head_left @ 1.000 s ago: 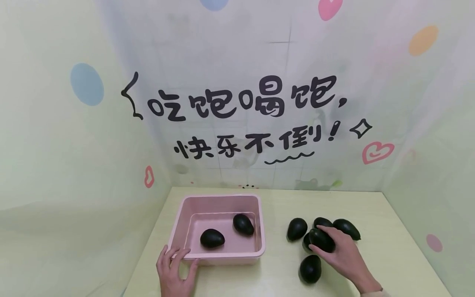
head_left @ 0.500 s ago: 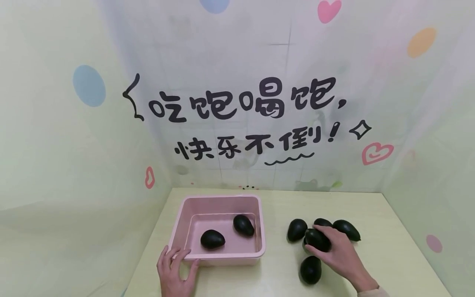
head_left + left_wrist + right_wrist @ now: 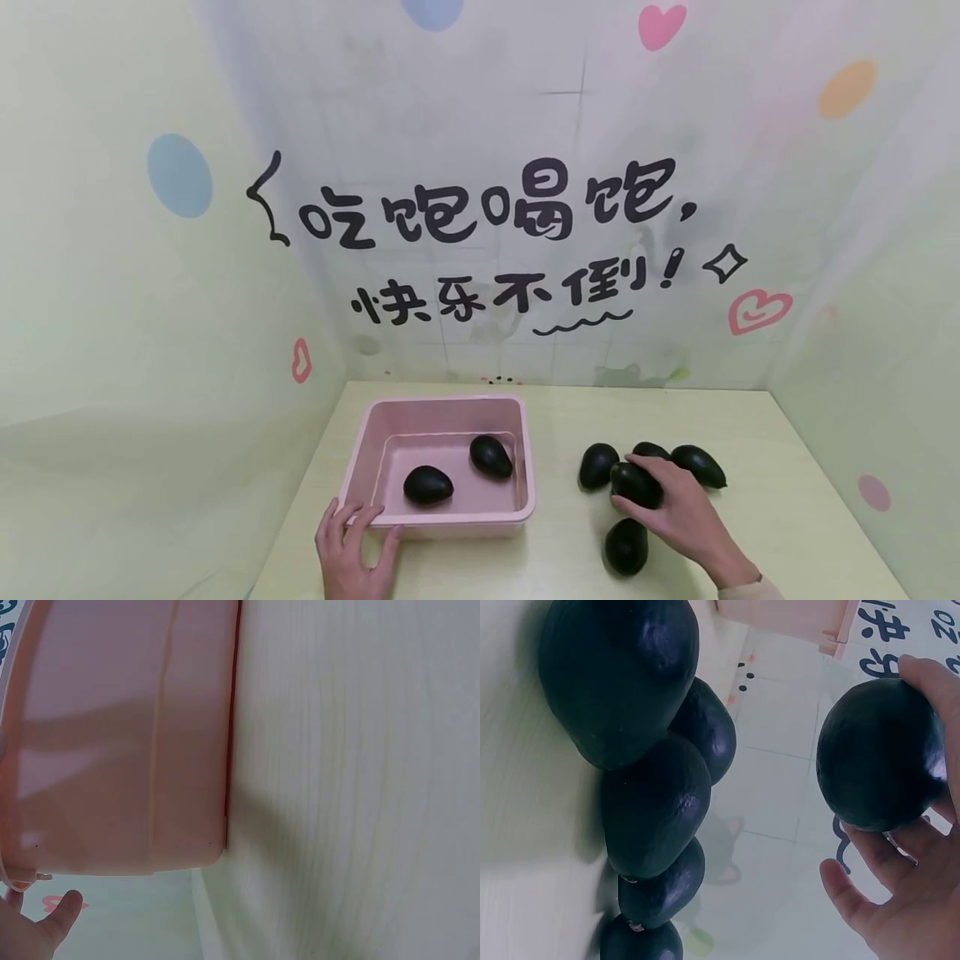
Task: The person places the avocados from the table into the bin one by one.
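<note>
In the head view my right hand (image 3: 693,517) holds a dark, pear-shaped avocado (image 3: 636,486) between thumb and fingers. The right wrist view shows this avocado (image 3: 877,754) raised off the table, with some fingers spread free of it. Several more lie beneath and around, including a front avocado (image 3: 626,546) and a left avocado (image 3: 598,465); the held one hides another from the head camera. At the pink plastic bin (image 3: 450,518), my left hand (image 3: 356,546) grips the front-left rim, thumb against the outer wall. Inside are two avocados, one central (image 3: 428,485) and one at right (image 3: 491,457).
The pale wooden table (image 3: 555,558) ends at a printed backdrop (image 3: 480,358) behind and at the sides. Two avocados, one partly covered (image 3: 650,450) and one elongated (image 3: 699,467), lie beyond my right hand. The bin's side wall (image 3: 112,750) fills much of the left wrist view.
My right hand has moved slightly left with the held avocado, now covering the one below it. My left hand and the bin stay as they were.
</note>
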Tool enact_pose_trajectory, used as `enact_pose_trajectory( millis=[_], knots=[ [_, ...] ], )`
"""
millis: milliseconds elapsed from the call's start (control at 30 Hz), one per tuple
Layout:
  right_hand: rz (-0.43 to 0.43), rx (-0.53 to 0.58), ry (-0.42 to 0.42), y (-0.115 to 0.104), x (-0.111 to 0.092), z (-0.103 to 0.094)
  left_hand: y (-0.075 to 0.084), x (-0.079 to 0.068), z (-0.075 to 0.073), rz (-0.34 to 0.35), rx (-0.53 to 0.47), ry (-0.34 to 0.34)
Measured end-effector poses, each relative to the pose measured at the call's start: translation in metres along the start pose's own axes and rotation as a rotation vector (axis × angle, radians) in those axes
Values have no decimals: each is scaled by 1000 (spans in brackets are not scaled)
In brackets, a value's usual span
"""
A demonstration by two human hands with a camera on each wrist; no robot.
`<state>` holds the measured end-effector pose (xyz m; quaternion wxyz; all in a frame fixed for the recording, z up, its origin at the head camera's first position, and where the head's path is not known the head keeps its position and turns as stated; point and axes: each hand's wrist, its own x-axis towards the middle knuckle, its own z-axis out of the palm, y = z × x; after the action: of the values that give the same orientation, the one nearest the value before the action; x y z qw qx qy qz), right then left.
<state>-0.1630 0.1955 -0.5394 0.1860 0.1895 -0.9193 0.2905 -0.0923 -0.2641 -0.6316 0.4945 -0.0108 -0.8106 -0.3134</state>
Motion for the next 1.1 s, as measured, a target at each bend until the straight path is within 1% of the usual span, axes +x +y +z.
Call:
enact_pose_trajectory(
  millis=[300,400,567,633,800,867,1033,1100],
  knots=[
    [-80,-11,25,-4,7,0,3,-3,-2,-25,-8,-13],
    [-92,-13,31,-6,9,0,4,-3,-3,-31,-7,-16],
    [-95,-17,9,-9,15,-1,5,-2,-4,-64,-5,-33],
    [-100,-17,3,-11,17,-1,5,-1,-4,-63,-6,-36],
    [-105,-15,-8,-18,24,-2,4,-1,-4,-30,-17,-21],
    [-109,-11,-19,-21,26,-3,4,-1,-4,-36,-18,-27],
    [-154,11,-29,-26,31,-3,4,-1,-5,-53,-5,-46],
    [-176,14,-27,-27,33,-2,3,-1,-4,-41,3,-39]
  ],
)
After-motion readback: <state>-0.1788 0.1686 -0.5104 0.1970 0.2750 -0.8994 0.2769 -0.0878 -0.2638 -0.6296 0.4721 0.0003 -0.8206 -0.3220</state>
